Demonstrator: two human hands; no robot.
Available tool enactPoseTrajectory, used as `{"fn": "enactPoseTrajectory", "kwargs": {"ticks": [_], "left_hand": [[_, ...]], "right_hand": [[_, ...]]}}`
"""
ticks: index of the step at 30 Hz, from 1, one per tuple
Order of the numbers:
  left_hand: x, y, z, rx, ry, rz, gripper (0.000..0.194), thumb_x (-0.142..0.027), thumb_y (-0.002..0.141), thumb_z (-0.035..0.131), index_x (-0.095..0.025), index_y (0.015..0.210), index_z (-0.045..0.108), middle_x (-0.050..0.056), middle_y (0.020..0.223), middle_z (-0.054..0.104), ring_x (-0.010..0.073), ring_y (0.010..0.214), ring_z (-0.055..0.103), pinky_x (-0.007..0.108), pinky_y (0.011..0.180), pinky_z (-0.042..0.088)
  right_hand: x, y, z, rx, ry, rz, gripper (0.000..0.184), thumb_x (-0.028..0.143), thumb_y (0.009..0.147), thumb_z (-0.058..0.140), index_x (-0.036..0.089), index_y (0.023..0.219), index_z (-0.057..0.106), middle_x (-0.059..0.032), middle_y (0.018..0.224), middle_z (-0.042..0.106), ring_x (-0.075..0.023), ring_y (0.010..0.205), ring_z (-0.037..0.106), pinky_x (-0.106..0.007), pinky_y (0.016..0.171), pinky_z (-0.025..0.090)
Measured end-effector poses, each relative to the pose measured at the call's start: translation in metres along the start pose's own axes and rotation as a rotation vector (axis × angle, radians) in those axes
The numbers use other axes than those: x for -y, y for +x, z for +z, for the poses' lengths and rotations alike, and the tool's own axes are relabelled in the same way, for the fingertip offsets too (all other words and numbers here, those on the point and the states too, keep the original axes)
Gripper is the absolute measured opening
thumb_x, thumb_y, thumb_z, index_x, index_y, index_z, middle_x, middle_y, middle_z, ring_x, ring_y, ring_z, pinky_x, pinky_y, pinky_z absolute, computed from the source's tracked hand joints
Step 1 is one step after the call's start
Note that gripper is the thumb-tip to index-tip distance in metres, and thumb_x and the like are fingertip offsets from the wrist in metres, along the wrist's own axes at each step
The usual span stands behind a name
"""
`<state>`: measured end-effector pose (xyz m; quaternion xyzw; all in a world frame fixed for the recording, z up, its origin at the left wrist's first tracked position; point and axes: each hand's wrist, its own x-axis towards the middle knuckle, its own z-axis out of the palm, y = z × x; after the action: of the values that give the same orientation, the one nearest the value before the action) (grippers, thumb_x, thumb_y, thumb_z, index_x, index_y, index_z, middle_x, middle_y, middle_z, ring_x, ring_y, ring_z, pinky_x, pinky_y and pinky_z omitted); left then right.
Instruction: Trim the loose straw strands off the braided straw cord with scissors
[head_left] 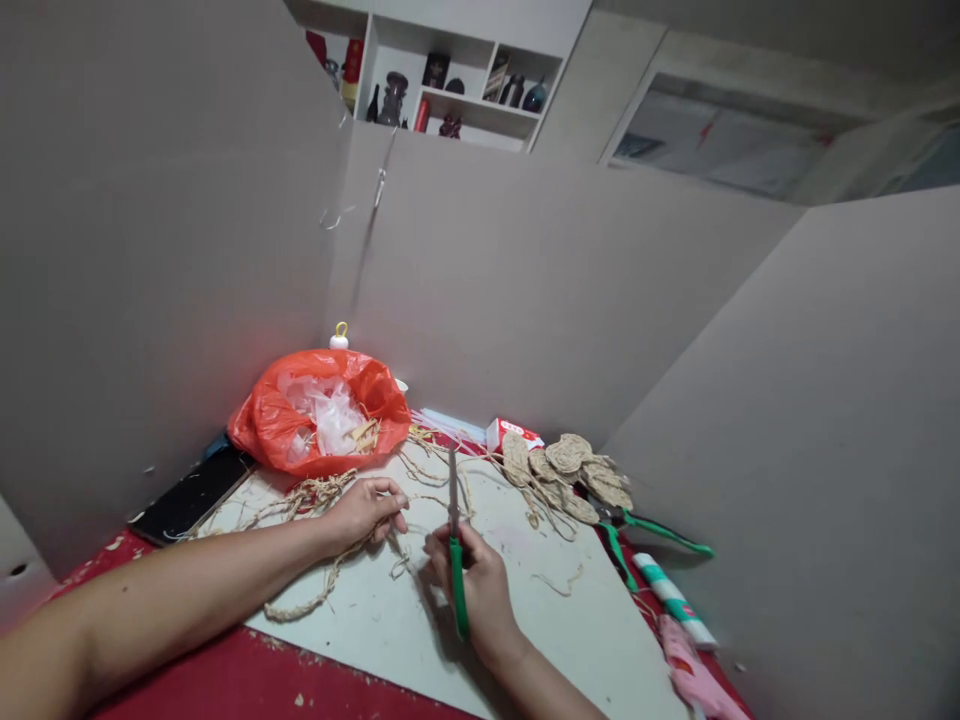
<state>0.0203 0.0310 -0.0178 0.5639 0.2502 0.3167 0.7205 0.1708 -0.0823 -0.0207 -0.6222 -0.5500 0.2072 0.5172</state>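
Observation:
My left hand [369, 512] is closed on a thin braided straw cord [426, 498], pinched between thumb and forefinger. More of the braid [300, 608] loops over the white board below my left forearm. In my right hand [480, 585] I hold green-handled scissors [457, 560], their blades pointing up and away from me beside the cord. Whether the blades touch the cord, I cannot tell. A loose bundle of braided straw [319, 492] lies behind my left wrist.
An orange plastic bag [262, 425] with scraps stands at the back left. Coiled straw pieces [568, 454], green-handled pliers [660, 533] and a green-and-white roll [675, 600] lie on the right. Grey panels [480, 260] enclose the white board [555, 630] on the red table.

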Motion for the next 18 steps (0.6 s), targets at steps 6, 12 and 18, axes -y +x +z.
{"fn": "enactPoseTrajectory", "kwargs": {"ticks": [6, 12, 18], "left_hand": [[-0.025, -0.006, 0.019, -0.081, 0.087, 0.054, 0.038, -0.050, 0.068, 0.069, -0.014, 0.069, 0.056, 0.000, 0.055, 0.061, 0.0037, 0.033, 0.038, 0.018, 0.036, 0.023], [-0.050, 0.014, 0.026, -0.051, 0.163, 0.074, 0.039, -0.050, 0.070, 0.066, -0.011, 0.070, 0.060, 0.002, 0.062, 0.064, 0.0034, 0.037, 0.041, 0.019, 0.039, 0.025], [-0.081, 0.032, 0.033, 0.076, 0.130, -0.077, 0.037, -0.039, 0.067, 0.072, -0.012, 0.090, 0.060, 0.002, 0.069, 0.065, 0.0058, 0.041, 0.050, 0.019, 0.042, 0.027]], "right_hand": [[0.022, 0.040, 0.006, -0.056, 0.143, -0.011, 0.032, 0.046, 0.069, 0.067, 0.016, 0.079, 0.060, -0.0020, 0.068, 0.060, -0.0166, 0.064, 0.054, -0.026, 0.058, 0.044], [0.032, 0.080, 0.007, -0.037, 0.405, 0.000, 0.027, 0.037, 0.064, 0.071, 0.017, 0.078, 0.058, 0.0009, 0.068, 0.059, -0.0129, 0.063, 0.051, -0.023, 0.059, 0.042], [0.037, 0.137, -0.010, -0.231, 0.545, -0.045, 0.026, 0.033, 0.058, 0.073, 0.016, 0.072, 0.058, 0.0020, 0.058, 0.057, -0.0114, 0.052, 0.051, -0.023, 0.049, 0.042]]}}
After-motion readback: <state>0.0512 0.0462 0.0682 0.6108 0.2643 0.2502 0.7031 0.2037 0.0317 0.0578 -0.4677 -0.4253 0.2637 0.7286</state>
